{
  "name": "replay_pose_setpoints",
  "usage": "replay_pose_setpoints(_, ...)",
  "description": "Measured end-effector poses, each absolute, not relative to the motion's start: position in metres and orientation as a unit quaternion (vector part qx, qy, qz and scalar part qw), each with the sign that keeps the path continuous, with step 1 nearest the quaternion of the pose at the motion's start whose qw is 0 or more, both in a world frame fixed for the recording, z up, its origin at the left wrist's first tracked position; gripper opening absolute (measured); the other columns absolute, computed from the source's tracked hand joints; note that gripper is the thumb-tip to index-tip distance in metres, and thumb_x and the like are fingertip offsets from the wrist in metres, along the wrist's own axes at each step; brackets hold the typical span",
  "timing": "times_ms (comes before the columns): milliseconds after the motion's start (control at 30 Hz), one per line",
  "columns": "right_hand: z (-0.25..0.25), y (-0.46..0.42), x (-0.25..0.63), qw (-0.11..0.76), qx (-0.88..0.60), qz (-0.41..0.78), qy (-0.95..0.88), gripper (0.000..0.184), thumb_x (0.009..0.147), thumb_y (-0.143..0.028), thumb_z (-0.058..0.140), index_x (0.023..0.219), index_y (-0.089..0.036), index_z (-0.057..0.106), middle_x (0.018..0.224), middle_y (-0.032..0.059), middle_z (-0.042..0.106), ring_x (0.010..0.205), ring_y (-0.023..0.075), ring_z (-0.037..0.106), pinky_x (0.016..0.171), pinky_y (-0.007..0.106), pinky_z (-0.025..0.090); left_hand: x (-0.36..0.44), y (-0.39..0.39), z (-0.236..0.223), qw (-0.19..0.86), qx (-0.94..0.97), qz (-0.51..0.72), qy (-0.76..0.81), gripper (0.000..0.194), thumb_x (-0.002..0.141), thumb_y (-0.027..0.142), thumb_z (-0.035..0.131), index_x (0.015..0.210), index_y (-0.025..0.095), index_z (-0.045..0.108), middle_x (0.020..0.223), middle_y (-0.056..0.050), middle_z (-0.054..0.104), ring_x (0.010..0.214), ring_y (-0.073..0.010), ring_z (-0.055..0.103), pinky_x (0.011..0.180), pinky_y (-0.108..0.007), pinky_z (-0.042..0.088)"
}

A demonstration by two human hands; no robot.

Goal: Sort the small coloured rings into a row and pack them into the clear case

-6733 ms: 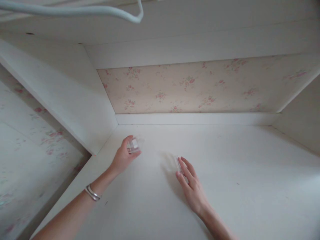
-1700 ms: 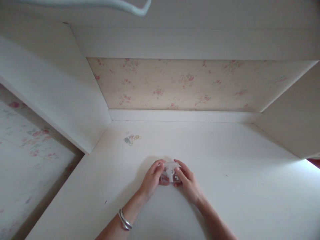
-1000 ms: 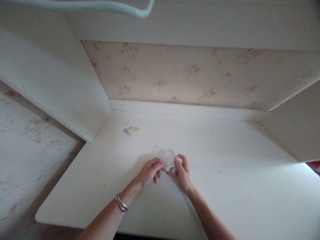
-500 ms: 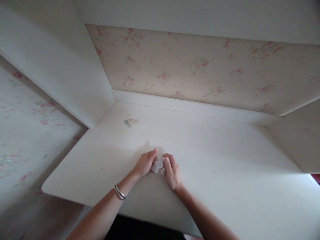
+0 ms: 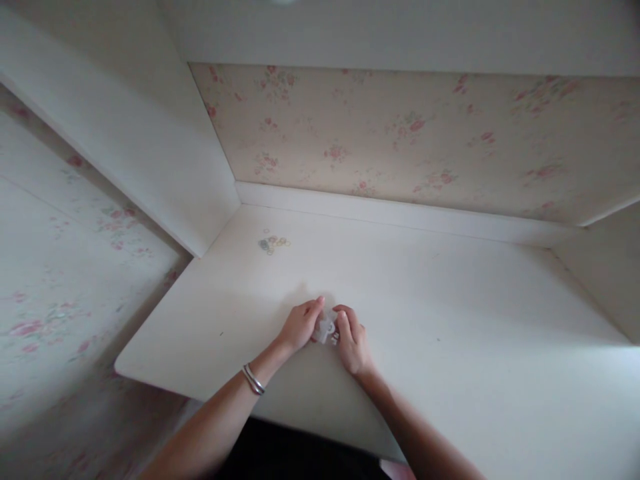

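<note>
Between both hands, near the front of the white desk, is a small translucent plastic piece [image 5: 327,328] with white markings; whether it is a pouch or a case I cannot tell. My left hand [image 5: 301,323] closes on its left side, thumb on top. My right hand [image 5: 353,340] grips its right side with thumb and bent fingers. The undersides of the fingers are hidden. Farther back on the left lies a loose little pile of thin rings [image 5: 273,243], grey and yellowish, resembling small rubber bands.
The white desk [image 5: 480,300] has a rounded front left corner. A white side panel [image 5: 200,220] rises at the left, and a low back ledge [image 5: 400,219] runs below flowered wallpaper [image 5: 380,140]. Tiny dark specks dot the desktop. A silver bracelet [image 5: 253,379] circles my left wrist.
The whole view has shifted slightly, so the desk and hands appear a little farther right. Both hands keep the same hold on the plastic piece.
</note>
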State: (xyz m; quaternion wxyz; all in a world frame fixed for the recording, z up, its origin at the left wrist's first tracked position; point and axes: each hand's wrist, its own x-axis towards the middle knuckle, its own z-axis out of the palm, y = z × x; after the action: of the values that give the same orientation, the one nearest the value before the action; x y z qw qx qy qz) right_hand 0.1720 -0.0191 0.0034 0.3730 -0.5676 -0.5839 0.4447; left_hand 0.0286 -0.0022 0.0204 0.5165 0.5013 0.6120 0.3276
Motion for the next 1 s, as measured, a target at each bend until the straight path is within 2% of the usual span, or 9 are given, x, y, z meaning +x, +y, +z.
replay_pose_setpoints(267,0.002,-0.02,0.164,0.381,-0.579,0.425,-0.582,0.041,0.093,-0.05,0.032,0.102,-0.019,0.057,0.069,0.0002,0.059,0.062,0.0145,0.053,0.059,0.024,0.038,0.015,0.004,0.018,0.564,0.517,0.294,0.572,0.059,0.082,0.07,0.03,0.066,0.017,0.051,0.042,0.003,0.049,0.03,-0.0102,0.043,0.029,-0.02,0.025)
replay_pose_setpoints(433,0.005,-0.021,0.162,0.385,-0.595,0.408,-0.576,0.042,0.093,-0.049,0.029,0.103,-0.019,0.057,0.065,-0.0009,0.057,0.059,0.0137,0.051,0.057,0.023,0.037,0.013,0.004,0.01,0.547,0.535,0.302,0.568,0.058,0.085,0.067,0.026,0.066,0.017,0.05,0.042,0.003,0.049,0.029,-0.0088,0.04,0.03,-0.02,0.025)
replay_pose_setpoints(633,0.006,-0.019,0.159,0.391,-0.611,0.379,-0.574,0.042,0.094,-0.047,0.028,0.101,-0.018,0.058,0.065,-0.0011,0.056,0.059,0.0131,0.051,0.056,0.023,0.037,0.01,0.003,0.004,0.559,0.534,0.345,0.532,0.054,0.086,0.063,0.03,0.069,0.016,0.049,0.049,0.003,0.05,0.033,-0.0076,0.043,0.03,-0.018,0.026)
replay_pose_setpoints(867,0.006,-0.016,0.155,0.375,-0.639,0.342,-0.578,0.042,0.095,-0.045,0.024,0.086,-0.02,0.056,0.062,-0.0024,0.052,0.055,0.0127,0.049,0.053,0.022,0.036,0.005,0.004,0.0,0.591,0.53,0.379,0.476,0.052,0.088,0.061,0.03,0.07,0.016,0.048,0.048,0.004,0.048,0.035,-0.0077,0.042,0.033,-0.018,0.029)
replay_pose_setpoints(1000,0.005,-0.015,0.153,0.38,-0.652,0.326,-0.569,0.043,0.096,-0.044,0.021,0.086,-0.021,0.055,0.062,-0.0016,0.052,0.056,0.0133,0.049,0.053,0.023,0.036,0.004,0.005,-0.002,0.591,0.534,0.385,0.467,0.051,0.088,0.06,0.03,0.073,0.016,0.05,0.047,0.004,0.048,0.036,-0.0079,0.042,0.035,-0.018,0.029)
